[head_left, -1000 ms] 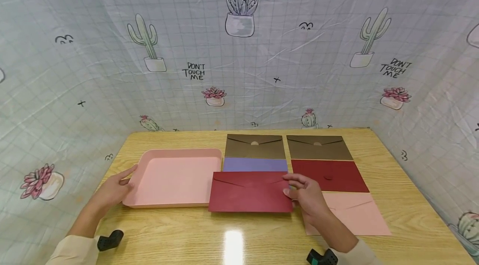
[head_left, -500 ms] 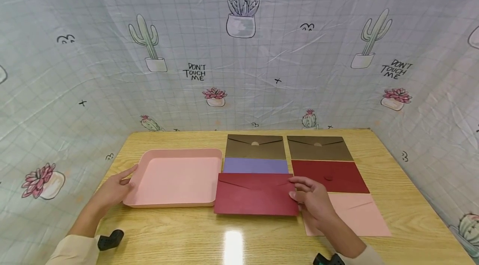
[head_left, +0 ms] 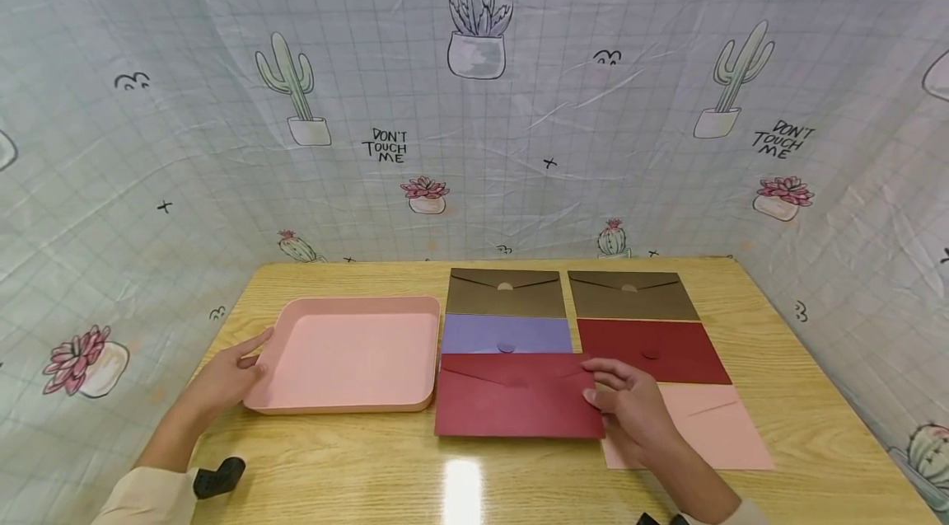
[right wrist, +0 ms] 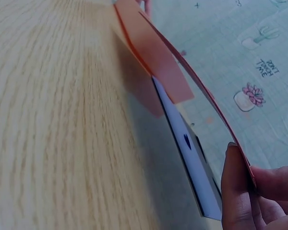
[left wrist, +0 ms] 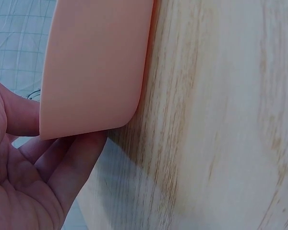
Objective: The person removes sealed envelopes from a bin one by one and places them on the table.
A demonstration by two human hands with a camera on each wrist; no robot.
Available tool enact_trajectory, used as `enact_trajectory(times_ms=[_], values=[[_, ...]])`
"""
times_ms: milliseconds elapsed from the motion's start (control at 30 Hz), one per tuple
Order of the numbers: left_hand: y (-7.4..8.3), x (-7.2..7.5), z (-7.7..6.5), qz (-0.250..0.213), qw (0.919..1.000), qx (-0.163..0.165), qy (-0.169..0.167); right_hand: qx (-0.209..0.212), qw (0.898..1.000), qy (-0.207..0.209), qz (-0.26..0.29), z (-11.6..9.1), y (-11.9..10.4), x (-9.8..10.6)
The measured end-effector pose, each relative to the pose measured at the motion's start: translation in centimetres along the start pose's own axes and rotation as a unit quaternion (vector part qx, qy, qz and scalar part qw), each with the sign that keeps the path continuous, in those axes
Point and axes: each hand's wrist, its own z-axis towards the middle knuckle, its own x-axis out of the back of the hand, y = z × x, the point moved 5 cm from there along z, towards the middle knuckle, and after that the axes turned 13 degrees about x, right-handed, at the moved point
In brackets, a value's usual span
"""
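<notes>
My right hand (head_left: 633,405) pinches the right edge of a dark red envelope (head_left: 519,401), thumb on one face and fingers on the other. In the right wrist view the envelope (right wrist: 201,86) is slightly bowed and raised off the table. It overlaps the lower part of a purple envelope (head_left: 504,331) in the head view. My left hand (head_left: 230,377) holds the left end of a shallow pink tray (head_left: 337,407), its thumb at the rim and fingers against the end wall (left wrist: 96,72). Nothing lies in the tray.
Two brown envelopes (head_left: 505,294) lie in the back row. On the right, a second red envelope (head_left: 652,353) lies before a light pink envelope (head_left: 712,426), which my right hand partly covers. A patterned cloth (head_left: 549,113) hangs behind the wooden table (head_left: 334,467).
The red envelope has moved right and slightly toward me in my right hand, coming away from the tray and uncovering more of the purple envelope. My left hand and the tray stay put.
</notes>
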Motion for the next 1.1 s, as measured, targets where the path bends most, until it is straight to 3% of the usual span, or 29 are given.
enact_trajectory(times_ms=[633,1100], values=[[0.4,-0.1,-0.2,-0.003,1.0,0.0,0.009,0.011,0.999,-0.032,0.039,-0.9,0.9,-0.3],[0.1,-0.1,0.0,-0.001,0.9999,0.002,0.01,0.015,0.999,-0.033,0.001,-1.1,1.8,-1.2]])
